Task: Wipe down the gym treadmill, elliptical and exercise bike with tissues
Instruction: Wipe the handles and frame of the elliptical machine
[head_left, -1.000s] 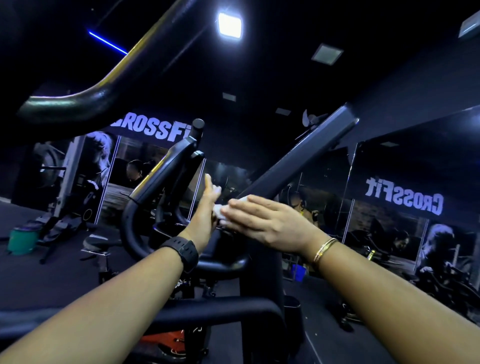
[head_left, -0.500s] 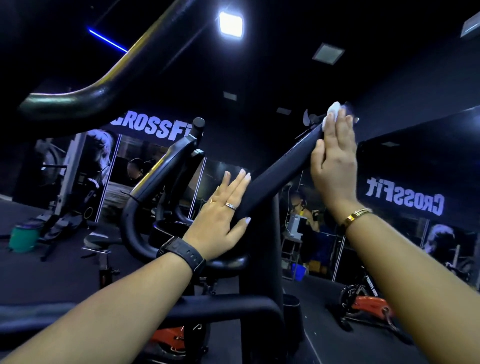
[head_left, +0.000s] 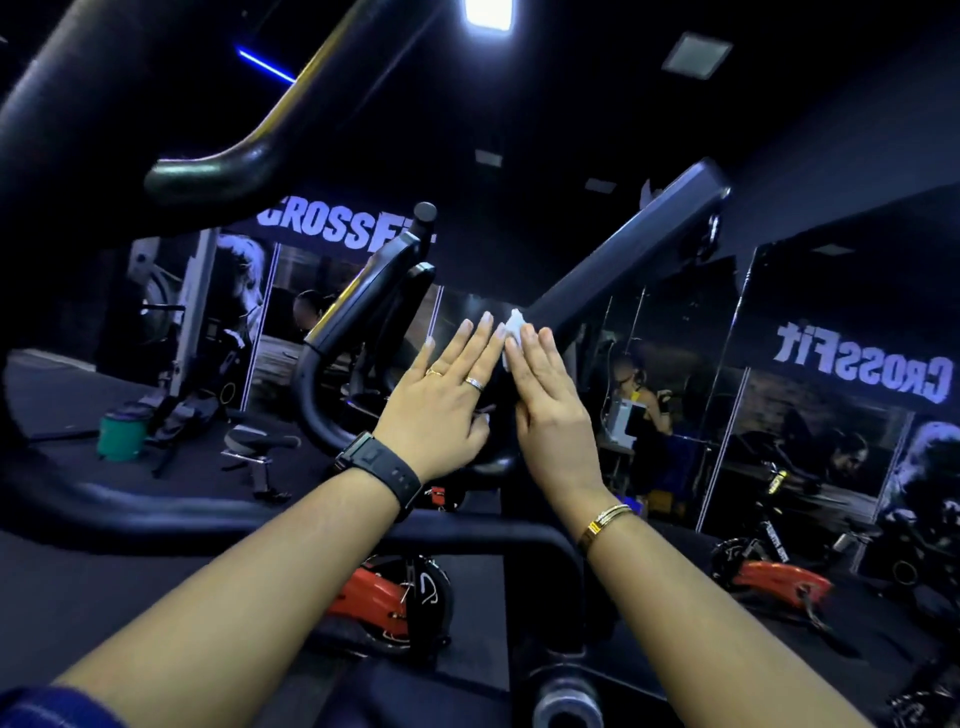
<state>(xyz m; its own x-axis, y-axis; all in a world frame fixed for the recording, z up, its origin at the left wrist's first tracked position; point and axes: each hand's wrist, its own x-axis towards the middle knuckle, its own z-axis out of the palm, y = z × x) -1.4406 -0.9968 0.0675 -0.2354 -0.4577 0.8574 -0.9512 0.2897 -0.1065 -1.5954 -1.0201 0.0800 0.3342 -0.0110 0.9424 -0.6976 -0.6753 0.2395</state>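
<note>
Since 0.5 s ago, the right hand (head_left: 550, 410) has travelled down the slanted bar (head_left: 628, 254) from its upper end to its lower end, and it now lies just beside the left hand (head_left: 447, 405). The left hand stays at the lower end of the bar, in nearly the same place.

Right hand: fingers straight and held together, laid flat along the bar. The tissue (head_left: 514, 326) is pressed between these fingers and the bar. Its white crumpled edge shows above the fingertips, between the fingertips of the 2 hands. Whether the thumb also grips the tissue cannot be told.

Left hand: fingers straight and slightly apart, palm flat against the side of the bar's lower end. It holds nothing. 2 rings (head_left: 475, 383) sit on its fingers, and a black watch (head_left: 376, 467) is on the wrist. A gold bracelet (head_left: 605, 519) is on the right wrist.

Surroundings: a curved black handlebar (head_left: 307, 400) stands left of the hands. A red exercise bike (head_left: 382, 597) stands on the floor below the forearms. A green bucket (head_left: 120, 434) stands on the floor at far left. A white CROSSFIT sign (head_left: 343, 228) is on the back wall.
</note>
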